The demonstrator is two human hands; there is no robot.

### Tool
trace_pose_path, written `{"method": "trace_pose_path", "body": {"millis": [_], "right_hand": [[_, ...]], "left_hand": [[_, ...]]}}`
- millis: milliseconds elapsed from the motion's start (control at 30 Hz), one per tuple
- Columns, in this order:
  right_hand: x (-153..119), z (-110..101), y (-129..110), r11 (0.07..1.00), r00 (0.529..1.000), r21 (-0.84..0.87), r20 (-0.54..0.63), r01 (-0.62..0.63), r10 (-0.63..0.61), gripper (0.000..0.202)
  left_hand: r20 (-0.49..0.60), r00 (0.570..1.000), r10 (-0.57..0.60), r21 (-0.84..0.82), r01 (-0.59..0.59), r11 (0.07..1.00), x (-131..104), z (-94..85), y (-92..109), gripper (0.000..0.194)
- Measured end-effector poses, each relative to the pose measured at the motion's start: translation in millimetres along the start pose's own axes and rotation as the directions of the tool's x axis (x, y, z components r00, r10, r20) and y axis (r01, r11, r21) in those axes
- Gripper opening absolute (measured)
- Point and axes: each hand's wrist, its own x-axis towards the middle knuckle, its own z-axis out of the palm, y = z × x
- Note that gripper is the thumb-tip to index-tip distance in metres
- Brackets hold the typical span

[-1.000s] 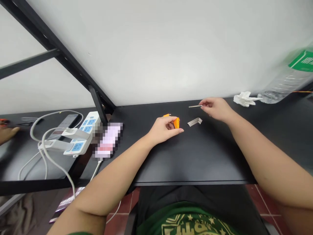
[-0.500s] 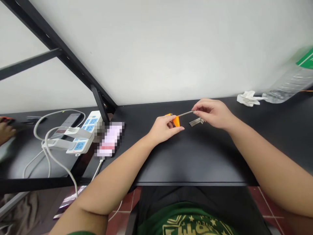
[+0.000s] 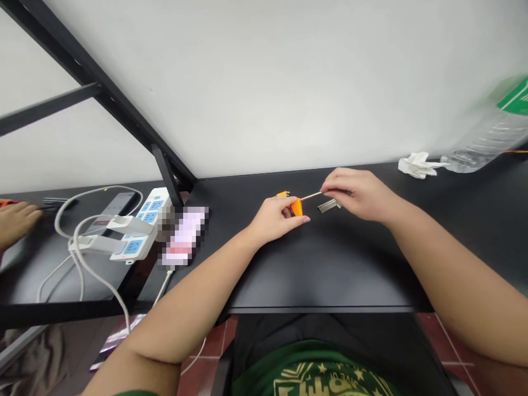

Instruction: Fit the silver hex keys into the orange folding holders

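My left hand is closed around a small orange holder, whose ends show past the thumb and fingers. My right hand pinches the outer end of a thin metal hex key. The key's other end meets the holder's right edge; I cannot tell how deep it sits. Several L-shaped hex keys lie side by side on the black tabletop, just below the held one. Part of that group is hidden by my right fingers.
A phone with a blurred screen lies left, on a charging cable. Beyond it are a white power strip and another person's hand. A crumpled tissue and a clear plastic bottle are at the back right. A black frame rises left.
My right hand has moved slightly left with the hex key, and less of the key shows between the hands. The other person's hand has come further into view at the left.
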Motion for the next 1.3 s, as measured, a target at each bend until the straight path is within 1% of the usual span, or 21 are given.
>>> {"method": "trace_pose_path", "body": {"millis": [100,167,233,300,333,433,467,533,600,633,733,833,900,967,1000,1033,1067,1133,1200,1300], "right_hand": [[-0.2,8.5,-2.7,0.999,0.999,-0.004,0.006,0.048,-0.048,0.028],[0.0,16.8,-5.2,0.997,0.996,0.024,0.047,0.071,-0.072,0.031],[0.3,23.5,-6.3,0.996,0.992,0.058,0.098,0.073,-0.079,0.035],[0.7,25.6,-2.5,0.998,0.995,0.058,0.098,0.028,-0.033,0.037],[0.9,24.7,2.1,0.999,0.997,0.032,0.077,-0.013,0.01,0.036],[1.1,15.9,26.2,0.977,0.986,-0.137,0.024,-0.161,0.166,0.028],[1.0,12.3,36.0,0.958,0.975,-0.202,0.049,-0.204,0.218,0.026],[0.4,5.9,54.2,0.925,0.945,-0.283,0.137,-0.252,0.298,0.023],[-0.3,2.2,66.5,0.905,0.909,-0.319,0.213,-0.282,0.359,0.023],[-0.5,1.4,69.9,0.899,0.892,-0.327,0.244,-0.293,0.379,0.023],[-0.4,2.4,71.5,0.89,0.866,-0.336,0.289,-0.309,0.409,0.023],[0.9,5.5,68.7,0.867,0.844,-0.357,0.285,-0.346,0.454,0.016],[1.7,6.9,68.0,0.818,0.799,-0.39,0.266,-0.422,0.539,0.01],[1.9,6.6,68.5,0.76,0.748,-0.411,0.233,-0.504,0.622,0.009],[1.7,5.8,68.9,0.747,0.739,-0.402,0.215,-0.529,0.639,0.009],[1.3,4.5,69.2,0.754,0.749,-0.374,0.195,-0.54,0.633,0.008],[0.8,3.0,69.1,0.779,0.776,-0.325,0.174,-0.536,0.607,0.008],[-0.1,-0.2,66.7,0.846,0.839,-0.171,0.132,-0.505,0.527,0.007],[-0.6,-2.3,60.1,0.89,0.886,0.01,0.092,-0.457,0.454,0.011],[-0.2,-1.9,42.8,0.912,0.933,0.2,0.038,-0.357,0.357,0.018]], "left_hand": [[0.035,0.997,0.067,0.05,-0.069,0.996,-0.5,1.2,1.9,0.036],[0.032,0.993,0.112,0.074,-0.114,0.991,-0.5,1.9,3.2,0.038],[0.016,0.992,0.126,0.101,-0.127,0.987,-0.3,2.1,3.7,0.041],[0.003,0.993,0.116,0.126,-0.115,0.985,-0.2,1.8,3.2,0.044],[-0.003,0.994,0.108,0.129,-0.107,0.986,-0.2,1.6,2.7,0.044],[-0.03,0.996,0.084,0.09,-0.081,0.993,-1.2,1.3,1.2,0.05],[-0.038,0.997,0.073,0.069,-0.071,0.995,-1.8,1.3,1.0,0.056],[-0.04,0.997,0.059,0.028,-0.058,0.998,-2.8,1.4,1.3,0.071],[-0.025,0.997,0.068,-0.007,-0.068,0.998,-3.5,1.4,2.2,0.08],[-0.016,0.997,0.078,-0.026,-0.079,0.997,-3.7,1.4,2.9,0.081],[0.005,0.994,0.11,-0.08,-0.11,0.991,-3.9,1.4,4.8,0.078],[0.022,0.99,0.143,-0.09,-0.14,0.986,-4.6,1.8,6.6,0.069],[0.019,0.987,0.157,-0.08,-0.155,0.985,-5.4,2.3,7.6,0.062],[-0.008,0.988,0.155,-0.074,-0.155,0.985,-6.2,2.8,8.1,0.056],[-0.026,0.988,0.151,-0.07,-0.152,0.986,-6.4,3.0,8.1,0.053],[-0.043,0.989,0.143,-0.063,-0.145,0.987,-6.5,3.2,7.7,0.052],[-0.061,0.989,0.131,-0.056,-0.135,0.989,-6.5,3.4,7.0,0.051],[-0.091,0.99,0.11,-0.039,-0.114,0.993,-5.8,3.7,4.9,0.05],[-0.105,0.99,0.092,-0.017,-0.094,0.995,-4.6,4.1,2.2,0.051],[-0.111,0.992,0.053,0.005,-0.053,0.999,-2.8,4.8,-1.6,0.062]]}}
